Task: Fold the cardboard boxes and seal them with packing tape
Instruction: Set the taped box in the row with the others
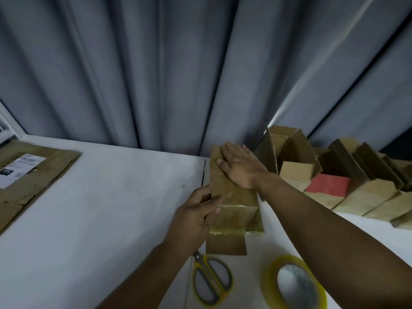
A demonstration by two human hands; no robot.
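White table (111, 197): box (236, 206) light, stiff, I judge; right hand (240, 168) flat atop, left hand (196, 217) flat, pressing taped side; grip bare edges.

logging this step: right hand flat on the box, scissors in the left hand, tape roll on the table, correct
Wrong on the scissors: the head view shows them lying on the table; the left hand only touches the box. The right hand and tape roll are as you say.
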